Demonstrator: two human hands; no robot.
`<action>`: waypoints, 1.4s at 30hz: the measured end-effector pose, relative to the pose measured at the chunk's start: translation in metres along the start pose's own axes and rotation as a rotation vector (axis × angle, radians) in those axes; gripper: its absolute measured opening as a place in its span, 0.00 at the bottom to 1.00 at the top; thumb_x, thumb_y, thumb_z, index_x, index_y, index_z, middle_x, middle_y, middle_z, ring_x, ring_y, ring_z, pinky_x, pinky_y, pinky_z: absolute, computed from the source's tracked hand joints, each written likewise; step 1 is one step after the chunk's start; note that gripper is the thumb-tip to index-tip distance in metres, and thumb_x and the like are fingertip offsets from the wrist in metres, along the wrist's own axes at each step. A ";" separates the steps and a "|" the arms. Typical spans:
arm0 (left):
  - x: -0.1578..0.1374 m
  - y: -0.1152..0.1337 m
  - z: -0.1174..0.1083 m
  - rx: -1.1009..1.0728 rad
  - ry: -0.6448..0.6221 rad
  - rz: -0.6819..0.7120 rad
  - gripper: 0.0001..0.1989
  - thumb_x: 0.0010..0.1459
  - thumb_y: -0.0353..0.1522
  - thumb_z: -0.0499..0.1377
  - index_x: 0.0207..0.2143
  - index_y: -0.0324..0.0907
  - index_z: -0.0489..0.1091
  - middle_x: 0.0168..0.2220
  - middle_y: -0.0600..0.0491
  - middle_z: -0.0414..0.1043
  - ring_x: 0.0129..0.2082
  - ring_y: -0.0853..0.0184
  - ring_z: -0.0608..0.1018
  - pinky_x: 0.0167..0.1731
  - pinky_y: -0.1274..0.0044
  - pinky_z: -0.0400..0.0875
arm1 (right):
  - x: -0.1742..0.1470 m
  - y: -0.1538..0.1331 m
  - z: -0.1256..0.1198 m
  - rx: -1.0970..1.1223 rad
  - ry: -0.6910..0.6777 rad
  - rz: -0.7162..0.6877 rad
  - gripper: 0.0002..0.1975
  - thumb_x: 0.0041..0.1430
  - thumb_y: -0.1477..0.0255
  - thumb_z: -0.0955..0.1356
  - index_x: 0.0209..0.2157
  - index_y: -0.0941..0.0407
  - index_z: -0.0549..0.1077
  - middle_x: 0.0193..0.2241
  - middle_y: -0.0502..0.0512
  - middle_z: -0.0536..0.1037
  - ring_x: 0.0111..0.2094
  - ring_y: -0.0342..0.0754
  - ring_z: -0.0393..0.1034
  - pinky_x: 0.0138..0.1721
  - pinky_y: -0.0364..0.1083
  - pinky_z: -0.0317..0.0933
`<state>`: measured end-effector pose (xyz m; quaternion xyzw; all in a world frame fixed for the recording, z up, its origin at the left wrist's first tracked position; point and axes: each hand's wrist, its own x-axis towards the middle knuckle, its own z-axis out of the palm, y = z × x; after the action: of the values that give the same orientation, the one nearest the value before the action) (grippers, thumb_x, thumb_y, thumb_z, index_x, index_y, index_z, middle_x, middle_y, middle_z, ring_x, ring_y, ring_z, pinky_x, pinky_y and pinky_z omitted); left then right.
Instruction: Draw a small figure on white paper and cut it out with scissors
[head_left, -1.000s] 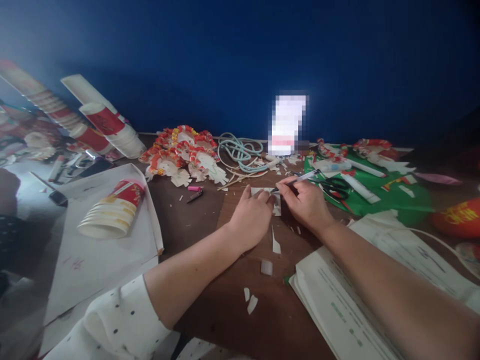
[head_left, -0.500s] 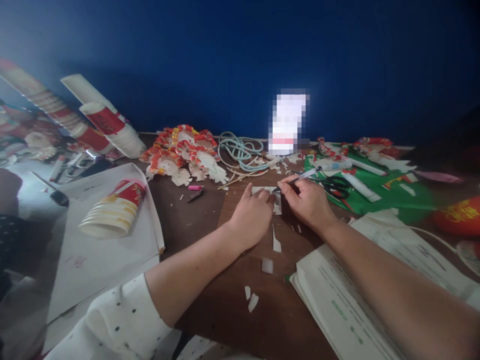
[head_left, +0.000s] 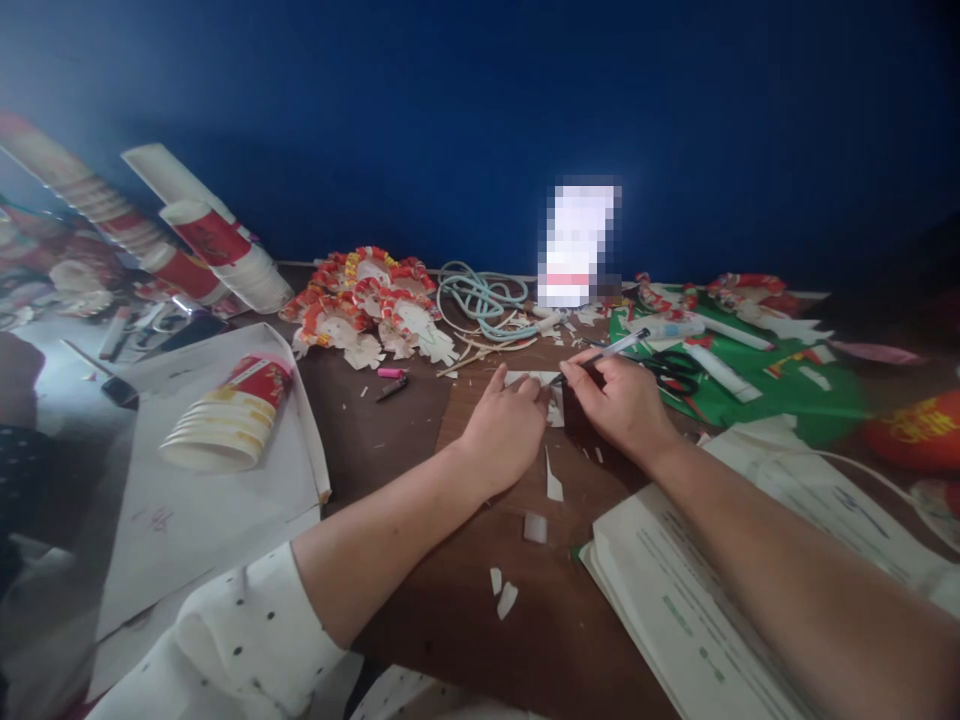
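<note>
My right hand [head_left: 621, 402] grips a pen [head_left: 626, 344] with a clear barrel and a dark tip. The tip points down and left at a small white paper piece [head_left: 556, 410] on the brown table. Across that paper, my left hand [head_left: 508, 428] lies with its fingers resting on it and somewhat apart, close to the pen's tip. Part of the paper is hidden under those fingers. Narrow white scraps [head_left: 553, 480] and a small pale square [head_left: 535, 528] lie nearer to me.
Stacked paper cups [head_left: 225, 420] lie on a white board at left. Red and white paper crafts [head_left: 367, 300], a pale blue cord [head_left: 487, 300] and a lit phone [head_left: 577, 245] line the back. Black scissors [head_left: 675, 370] rest by green sheeting [head_left: 817, 400]; a paper stack [head_left: 675, 590] lies below my right arm.
My right hand and the pen have shifted slightly to the right. The left hand stays pressed on the paper in nearly the same place.
</note>
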<state>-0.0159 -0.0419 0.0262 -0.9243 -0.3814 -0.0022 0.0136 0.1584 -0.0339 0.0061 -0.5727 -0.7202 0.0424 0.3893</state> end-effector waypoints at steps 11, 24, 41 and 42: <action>0.000 -0.001 0.003 -0.009 0.028 0.001 0.20 0.63 0.24 0.46 0.53 0.33 0.69 0.50 0.42 0.72 0.51 0.60 0.74 0.64 0.61 0.53 | -0.003 -0.002 -0.004 -0.036 0.000 -0.024 0.10 0.62 0.67 0.66 0.32 0.56 0.76 0.33 0.59 0.82 0.36 0.53 0.78 0.40 0.48 0.68; 0.001 0.000 -0.001 -0.002 -0.002 0.011 0.20 0.63 0.25 0.46 0.54 0.31 0.68 0.50 0.40 0.72 0.53 0.59 0.73 0.64 0.62 0.54 | -0.003 -0.004 -0.005 -0.078 -0.044 -0.054 0.10 0.63 0.67 0.65 0.33 0.56 0.77 0.34 0.59 0.82 0.37 0.54 0.77 0.42 0.49 0.67; 0.001 0.000 -0.003 0.002 -0.002 0.022 0.19 0.62 0.25 0.47 0.53 0.32 0.69 0.49 0.40 0.72 0.51 0.59 0.74 0.63 0.62 0.55 | -0.009 -0.004 -0.010 -0.058 -0.041 0.000 0.10 0.62 0.66 0.66 0.34 0.56 0.77 0.34 0.58 0.83 0.35 0.53 0.78 0.39 0.48 0.68; 0.001 0.000 -0.004 -0.001 -0.001 0.020 0.19 0.62 0.25 0.47 0.53 0.33 0.69 0.49 0.41 0.72 0.52 0.59 0.74 0.63 0.62 0.55 | -0.010 -0.005 -0.010 -0.056 -0.038 0.003 0.10 0.62 0.66 0.66 0.34 0.56 0.77 0.34 0.58 0.83 0.36 0.53 0.78 0.39 0.48 0.68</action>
<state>-0.0155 -0.0414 0.0298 -0.9282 -0.3720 -0.0017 0.0129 0.1614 -0.0480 0.0104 -0.5835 -0.7277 0.0336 0.3590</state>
